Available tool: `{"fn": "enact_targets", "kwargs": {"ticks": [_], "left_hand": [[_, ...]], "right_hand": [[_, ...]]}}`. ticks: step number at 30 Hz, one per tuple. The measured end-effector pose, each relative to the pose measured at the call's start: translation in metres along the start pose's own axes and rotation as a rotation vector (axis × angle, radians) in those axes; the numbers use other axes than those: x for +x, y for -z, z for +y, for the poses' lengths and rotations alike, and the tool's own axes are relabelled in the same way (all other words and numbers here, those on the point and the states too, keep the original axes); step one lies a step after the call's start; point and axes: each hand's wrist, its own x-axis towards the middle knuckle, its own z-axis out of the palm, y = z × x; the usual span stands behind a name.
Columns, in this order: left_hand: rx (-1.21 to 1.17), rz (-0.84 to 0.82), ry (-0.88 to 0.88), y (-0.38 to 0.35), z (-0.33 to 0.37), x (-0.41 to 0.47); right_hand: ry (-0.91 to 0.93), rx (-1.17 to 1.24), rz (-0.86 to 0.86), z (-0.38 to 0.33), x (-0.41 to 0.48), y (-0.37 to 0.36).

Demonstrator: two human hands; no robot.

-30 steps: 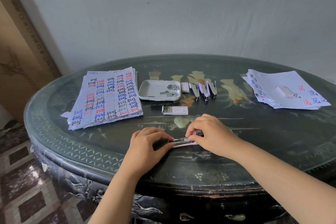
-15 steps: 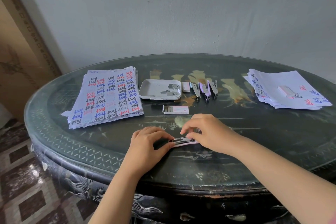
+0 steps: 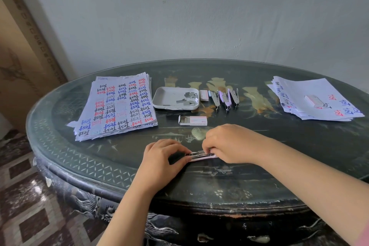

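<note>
Fingers (image 3: 179, 149) of left hand (image 3: 161, 159) and right hand (image 3: 229, 144) curl, pinching the stapler (image 3: 200, 155).

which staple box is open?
The near box, in front of the tray: left end open, staples showing. The small box by the tray and the third box, on the right papers, look shut.

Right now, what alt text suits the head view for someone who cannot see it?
A left hand and right hand hold a small stapler on a dark oval table. Behind lie an open staple box, a white tray, three staplers, a left paper stack and a right paper stack.
</note>
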Motion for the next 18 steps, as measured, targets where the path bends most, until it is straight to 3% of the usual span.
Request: {"fn": "enact_targets", "kwargs": {"ticks": [18], "left_hand": [[-0.001,0.009,0.008,-0.0007,0.0006,-0.0001]], "right_hand": [[0.015,-0.067,-0.066,-0.0058,0.0053,0.0082]]}}
